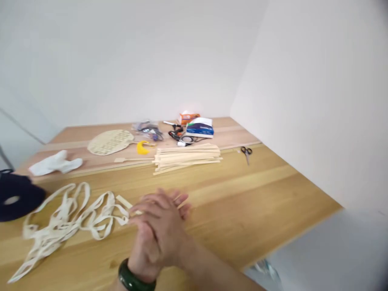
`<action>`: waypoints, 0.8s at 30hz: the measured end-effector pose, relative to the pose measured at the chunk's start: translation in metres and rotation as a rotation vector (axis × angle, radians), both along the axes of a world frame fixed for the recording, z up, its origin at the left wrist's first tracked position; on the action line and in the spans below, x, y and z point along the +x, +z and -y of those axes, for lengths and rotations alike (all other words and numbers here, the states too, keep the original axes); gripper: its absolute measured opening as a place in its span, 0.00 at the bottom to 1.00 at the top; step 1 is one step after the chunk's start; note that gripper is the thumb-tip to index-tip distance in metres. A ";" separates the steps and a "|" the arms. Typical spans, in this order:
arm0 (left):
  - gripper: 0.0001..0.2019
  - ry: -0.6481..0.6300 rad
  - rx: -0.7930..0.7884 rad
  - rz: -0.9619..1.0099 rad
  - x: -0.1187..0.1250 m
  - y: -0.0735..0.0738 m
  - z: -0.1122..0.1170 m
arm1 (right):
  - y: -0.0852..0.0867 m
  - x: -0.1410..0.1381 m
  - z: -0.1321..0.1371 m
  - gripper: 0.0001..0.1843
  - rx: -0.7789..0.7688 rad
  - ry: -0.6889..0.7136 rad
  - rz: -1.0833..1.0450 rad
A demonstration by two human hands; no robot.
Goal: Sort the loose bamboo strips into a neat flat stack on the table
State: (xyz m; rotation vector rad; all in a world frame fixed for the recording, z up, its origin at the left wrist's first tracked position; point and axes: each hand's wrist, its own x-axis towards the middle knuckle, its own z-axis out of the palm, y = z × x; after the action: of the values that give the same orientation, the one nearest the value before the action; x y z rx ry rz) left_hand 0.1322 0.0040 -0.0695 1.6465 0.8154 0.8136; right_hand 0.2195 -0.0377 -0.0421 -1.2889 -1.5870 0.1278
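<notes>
My left hand (142, 248), with a green bangle (133, 277) on its wrist, and my right hand (162, 214) overlap at the middle of the wooden table (242, 194). A thin pale strip (124, 201) pokes out to the left of my hands, and its far end shows between the fingers on the right. The fingers are slightly blurred. A loose tangle of cream strips (66, 216) lies just left of my hands, touching them or nearly so. Farther ahead lies a stack of pale flat strips (184, 157).
Beyond the stack are a round woven piece (110, 142), a yellow object (142, 148), cables, and packages. Scissors (246, 153) lie to the right. A white cloth (56, 163) and a dark round object (18, 198) are at left. Walls bound the far and right sides.
</notes>
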 end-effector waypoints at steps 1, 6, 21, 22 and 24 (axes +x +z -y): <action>0.25 -0.022 -0.037 0.008 0.000 0.002 0.006 | -0.010 0.008 -0.005 0.15 -0.010 -0.069 0.037; 0.21 -0.044 -0.129 -0.036 -0.031 0.005 0.005 | -0.049 0.074 0.002 0.18 -0.194 -0.536 -0.086; 0.17 0.334 0.434 -0.200 -0.035 -0.029 -0.080 | -0.043 0.153 -0.027 0.16 -0.258 -0.512 0.018; 0.17 0.348 0.486 -0.161 -0.032 -0.032 -0.081 | -0.037 0.157 -0.033 0.17 -0.263 -0.504 0.014; 0.15 0.347 0.586 -0.118 -0.027 -0.037 -0.080 | -0.031 0.161 -0.043 0.17 -0.281 -0.476 -0.001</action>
State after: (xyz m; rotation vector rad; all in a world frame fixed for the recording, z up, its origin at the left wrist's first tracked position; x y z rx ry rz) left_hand 0.1055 0.0845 -0.1061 2.1104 1.0267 1.2979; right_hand 0.3807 0.0055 -0.0729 -1.8506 -1.2497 0.0533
